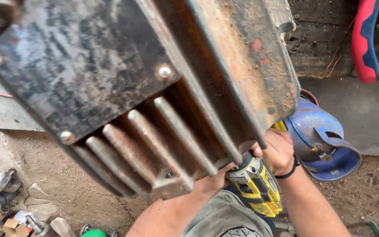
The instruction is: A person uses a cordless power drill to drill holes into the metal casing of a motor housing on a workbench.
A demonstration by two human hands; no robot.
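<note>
Your right hand (279,151) grips the yellow cordless drill (255,186) beneath the rusty finned metal housing (154,87), your left hand (211,180) closed at its lower edge: fastener work in hand; next, keep the tool square.

Head view: the rusty finned metal housing (145,87) is cut off by the top and left edges and hides most of the left hand (213,180), so its grip cannot be judged. The yellow-and-black power tool (255,186) shows only its body, its working end concealed behind the housing. The right hand (279,151) is partly covered at the fingertips; the blue gas cylinder (325,140) is partly hidden.
</note>
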